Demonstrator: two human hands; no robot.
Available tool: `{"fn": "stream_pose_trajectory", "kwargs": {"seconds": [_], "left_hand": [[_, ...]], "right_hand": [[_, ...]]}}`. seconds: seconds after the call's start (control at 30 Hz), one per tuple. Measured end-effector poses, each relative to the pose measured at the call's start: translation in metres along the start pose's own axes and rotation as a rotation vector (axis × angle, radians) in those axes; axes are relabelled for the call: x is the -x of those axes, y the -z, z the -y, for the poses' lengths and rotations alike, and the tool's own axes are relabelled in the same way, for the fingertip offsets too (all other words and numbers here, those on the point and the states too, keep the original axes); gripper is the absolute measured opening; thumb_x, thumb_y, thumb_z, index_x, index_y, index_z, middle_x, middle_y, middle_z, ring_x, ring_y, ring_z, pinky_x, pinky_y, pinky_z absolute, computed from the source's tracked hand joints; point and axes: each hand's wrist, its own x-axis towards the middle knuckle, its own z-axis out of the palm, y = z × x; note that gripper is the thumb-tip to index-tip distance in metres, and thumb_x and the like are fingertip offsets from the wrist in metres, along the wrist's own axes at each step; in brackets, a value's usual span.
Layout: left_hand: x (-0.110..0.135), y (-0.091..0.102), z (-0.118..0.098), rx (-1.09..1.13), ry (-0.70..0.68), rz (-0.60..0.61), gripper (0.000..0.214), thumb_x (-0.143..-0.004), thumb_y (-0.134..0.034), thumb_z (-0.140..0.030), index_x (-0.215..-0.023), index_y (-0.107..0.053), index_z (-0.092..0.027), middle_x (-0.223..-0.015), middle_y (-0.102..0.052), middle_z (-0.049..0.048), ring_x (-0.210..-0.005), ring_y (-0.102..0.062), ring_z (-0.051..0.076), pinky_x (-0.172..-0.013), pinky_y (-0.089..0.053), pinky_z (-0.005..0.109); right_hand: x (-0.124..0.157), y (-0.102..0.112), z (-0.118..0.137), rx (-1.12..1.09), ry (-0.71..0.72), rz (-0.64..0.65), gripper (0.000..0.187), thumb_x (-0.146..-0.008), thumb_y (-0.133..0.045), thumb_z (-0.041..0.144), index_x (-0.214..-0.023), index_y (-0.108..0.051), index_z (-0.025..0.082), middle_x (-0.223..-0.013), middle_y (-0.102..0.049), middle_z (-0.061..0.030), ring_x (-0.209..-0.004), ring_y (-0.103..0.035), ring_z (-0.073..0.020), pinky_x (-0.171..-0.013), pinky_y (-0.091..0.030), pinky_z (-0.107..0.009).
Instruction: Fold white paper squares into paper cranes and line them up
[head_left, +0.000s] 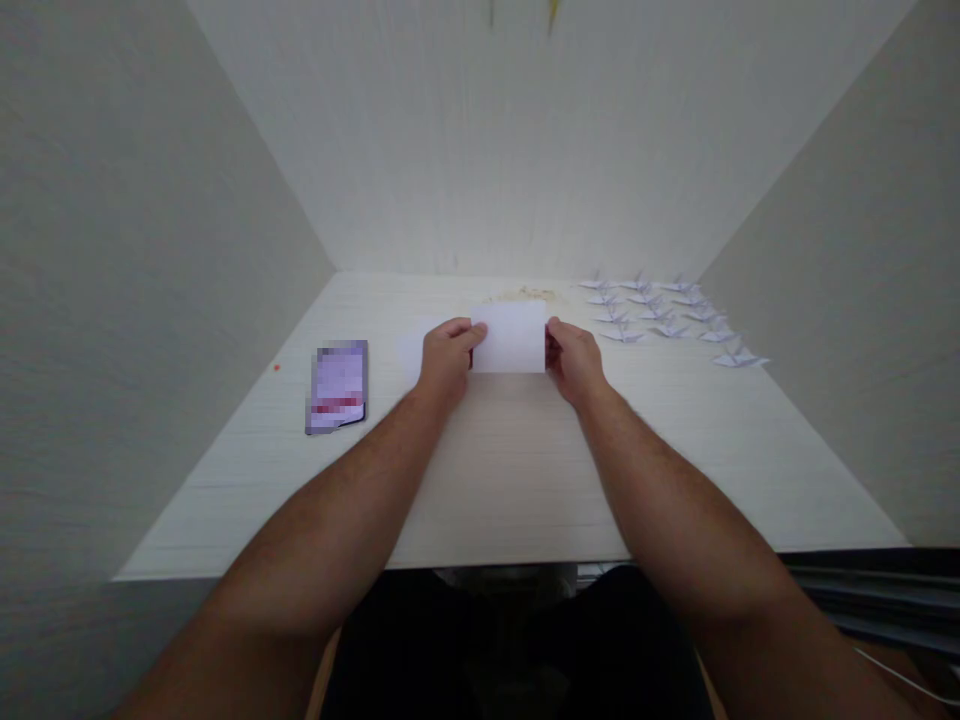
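A white rectangular sheet of paper [511,338] is held up above the middle of the table, between my two hands. My left hand [448,355] pinches its left edge, the thumb lying on the near face and the fingers behind. At the right edge, my right hand [576,358] has its thumb and fingers closed on the paper; its fingertips are partly hidden. Just left of my left hand, a faint pale patch like more white paper [409,348] lies on the table.
Several folded white paper cranes [667,312] stand in rows at the back right. A tablet-like device [337,388] with a blurred screen lies at left, near a small orange dot [277,367]. Walls enclose the pale table [510,480] at the back and both sides.
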Motion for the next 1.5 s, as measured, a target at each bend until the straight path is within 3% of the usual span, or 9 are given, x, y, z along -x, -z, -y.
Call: {"fn": "stream_pose_trajectory", "kwargs": {"seconds": [0.13, 0.2, 0.3, 0.43, 0.6, 0.97, 1.2, 1.3, 1.5], "left_hand": [[-0.002, 0.001, -0.003, 0.004, -0.016, -0.083, 0.022, -0.061, -0.077, -0.025, -0.058, -0.056, -0.018, -0.055, -0.045, -0.0047, -0.049, -0.039, 0.008, -0.045, -0.025, 0.022], [-0.002, 0.002, -0.003, 0.013, -0.003, -0.114, 0.020, -0.062, -0.077, -0.025, -0.061, -0.059, -0.018, -0.056, -0.046, -0.0043, -0.048, -0.039, 0.008, -0.044, -0.023, 0.022], [-0.004, 0.002, -0.002, 0.065, 0.012, -0.159, 0.018, -0.060, -0.077, -0.024, -0.064, -0.061, -0.017, -0.057, -0.048, -0.0041, -0.050, -0.044, 0.009, -0.045, -0.029, 0.022], [-0.005, 0.000, -0.002, 0.143, 0.032, -0.167, 0.018, -0.059, -0.076, -0.021, -0.064, -0.060, -0.016, -0.061, -0.053, -0.0031, -0.058, -0.053, 0.011, -0.052, -0.041, 0.022], [0.004, -0.003, -0.012, 0.144, 0.142, -0.056, 0.023, -0.059, -0.077, -0.023, -0.073, -0.059, -0.016, -0.073, -0.062, 0.0001, -0.064, -0.063, 0.014, -0.054, -0.048, 0.025], [0.011, -0.006, -0.012, 0.074, 0.180, 0.133, 0.022, -0.063, -0.070, -0.023, -0.080, -0.059, -0.015, -0.083, -0.069, 0.0069, -0.072, -0.072, 0.020, -0.057, -0.053, 0.027], [0.011, -0.004, -0.009, 0.057, 0.006, 0.164, 0.046, -0.073, -0.071, -0.053, -0.103, -0.065, -0.018, -0.107, -0.067, 0.0095, -0.093, -0.067, 0.022, -0.067, -0.057, 0.031], [0.011, -0.003, -0.008, 0.006, -0.020, 0.172, 0.050, -0.070, -0.074, -0.055, -0.104, -0.068, -0.018, -0.097, -0.068, 0.0070, -0.085, -0.065, 0.019, -0.068, -0.055, 0.030], [0.011, -0.003, -0.005, -0.261, -0.120, 0.085, 0.035, -0.061, -0.084, -0.029, -0.092, -0.074, -0.018, -0.071, -0.065, -0.0001, -0.060, -0.053, 0.011, -0.059, -0.043, 0.024]], "right_hand": [[0.000, -0.001, 0.002, 0.067, 0.013, -0.003, 0.025, -0.069, -0.067, 0.029, -0.092, -0.068, 0.017, -0.062, -0.059, 0.0031, -0.046, -0.048, -0.0087, -0.041, -0.036, -0.023], [0.001, -0.001, 0.002, 0.142, 0.057, 0.014, 0.045, -0.065, -0.066, 0.020, -0.110, -0.066, 0.021, -0.075, -0.066, 0.0022, -0.048, -0.051, -0.0080, -0.044, -0.040, -0.022], [0.003, -0.001, 0.002, 0.214, 0.148, 0.094, 0.075, -0.063, -0.065, 0.014, -0.134, -0.053, 0.035, -0.115, -0.068, -0.0016, -0.057, -0.056, -0.0074, -0.050, -0.048, -0.023], [0.005, -0.002, 0.001, 0.230, 0.196, 0.192, 0.065, -0.060, -0.071, 0.011, -0.120, -0.065, 0.033, -0.139, -0.057, -0.0023, -0.067, -0.058, -0.0072, -0.056, -0.051, -0.024], [0.007, -0.005, 0.001, 0.203, 0.182, 0.137, 0.022, -0.063, -0.079, 0.028, -0.083, -0.071, 0.022, -0.117, -0.067, -0.0029, -0.076, -0.063, -0.0120, -0.058, -0.053, -0.025], [0.009, -0.010, 0.009, -0.021, 0.118, 0.003, 0.028, -0.063, -0.082, 0.034, -0.070, -0.058, 0.020, -0.074, -0.063, 0.0040, -0.068, -0.058, -0.0104, -0.064, -0.057, -0.027], [0.008, -0.010, 0.009, 0.066, 0.113, -0.041, 0.029, -0.062, -0.081, 0.035, -0.068, -0.057, 0.020, -0.067, -0.059, 0.0045, -0.061, -0.055, -0.0098, -0.060, -0.056, -0.027], [0.008, -0.010, 0.007, 0.127, 0.109, -0.046, 0.028, -0.063, -0.080, 0.035, -0.067, -0.057, 0.020, -0.065, -0.059, 0.0045, -0.059, -0.054, -0.0095, -0.059, -0.055, -0.026], [0.008, -0.010, 0.005, 0.169, 0.118, -0.059, 0.027, -0.063, -0.079, 0.035, -0.070, -0.058, 0.020, -0.067, -0.061, 0.0036, -0.059, -0.056, -0.0099, -0.058, -0.054, -0.026]]}}
